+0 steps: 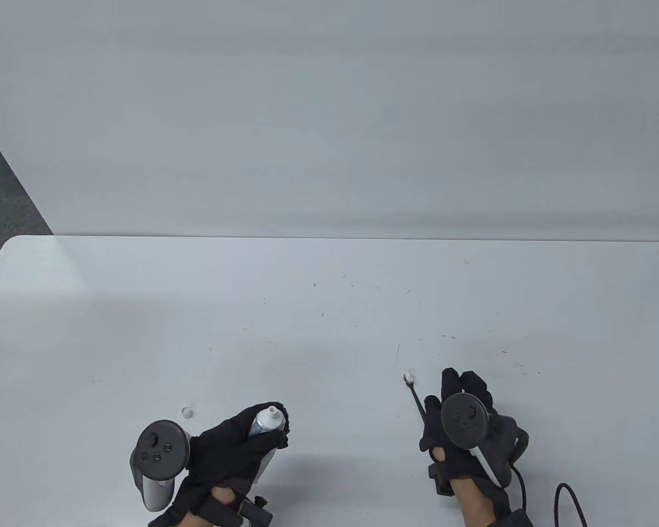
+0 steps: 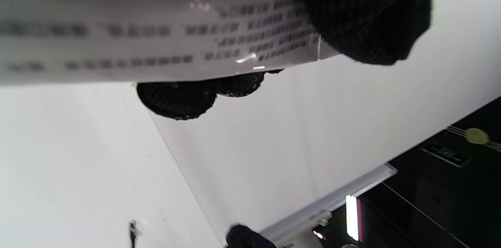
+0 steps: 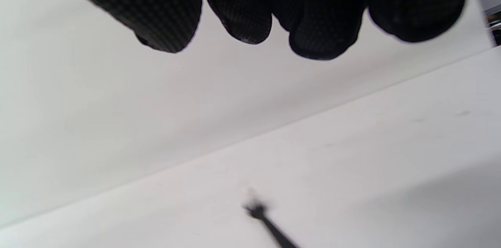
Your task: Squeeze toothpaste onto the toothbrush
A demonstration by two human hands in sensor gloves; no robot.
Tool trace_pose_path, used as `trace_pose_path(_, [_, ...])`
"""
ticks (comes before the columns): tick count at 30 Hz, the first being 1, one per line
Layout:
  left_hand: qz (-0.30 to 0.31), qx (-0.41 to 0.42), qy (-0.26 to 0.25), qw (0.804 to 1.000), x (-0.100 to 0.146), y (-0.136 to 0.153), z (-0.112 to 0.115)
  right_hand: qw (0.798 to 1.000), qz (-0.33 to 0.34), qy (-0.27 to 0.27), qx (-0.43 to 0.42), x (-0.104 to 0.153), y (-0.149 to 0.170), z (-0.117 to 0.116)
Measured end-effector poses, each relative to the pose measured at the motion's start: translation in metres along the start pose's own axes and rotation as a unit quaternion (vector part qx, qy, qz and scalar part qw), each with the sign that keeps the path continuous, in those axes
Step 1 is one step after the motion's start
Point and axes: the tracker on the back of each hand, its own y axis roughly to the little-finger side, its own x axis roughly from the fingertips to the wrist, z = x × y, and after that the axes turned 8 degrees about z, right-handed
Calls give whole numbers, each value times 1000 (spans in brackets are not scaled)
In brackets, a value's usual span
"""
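My left hand (image 1: 277,431) grips a silver toothpaste tube (image 1: 264,422) near the table's front edge, with its open white nozzle pointing away from me. In the left wrist view the tube (image 2: 156,36) fills the top, with my thumb (image 2: 364,17) pressed on it. The tube's small white cap (image 1: 185,412) lies on the table left of the tube. A black toothbrush (image 1: 415,396) with a white head lies on the table, its handle end running under the thumb side of my right hand (image 1: 456,392). In the right wrist view my fingertips (image 3: 321,36) hang free above the brush (image 3: 260,214).
The white table (image 1: 329,307) meets a white back wall at its far edge. A black cable (image 1: 568,494) trails from my right wrist at the bottom right. The table's rounded left corner (image 1: 16,241) borders dark floor.
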Motion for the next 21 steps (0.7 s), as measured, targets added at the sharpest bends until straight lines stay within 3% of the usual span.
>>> trace_pose_path(3, [27,-9,-1,1000,1,-6,1,986,75,-35,-147,6,-28,-4])
trace_pose_path(5, [36,-29,-6,999,2,-7,3,962,119,-85,-230,9,-46,-11])
trace_pose_path(7, [38,-20,-10,999,3,-6,7,926,152,-150,-311,15,-65,-20])
trace_pose_path(12, [45,26,18,998,2,-4,19,850,193,-268,-410,29,-96,-45])
trace_pose_path(17, [42,83,35,995,-1,0,28,813,189,-279,-474,35,-109,-59])
trace_pose_path(21, [38,114,46,992,-3,4,33,798,175,-277,-506,34,-111,-63])
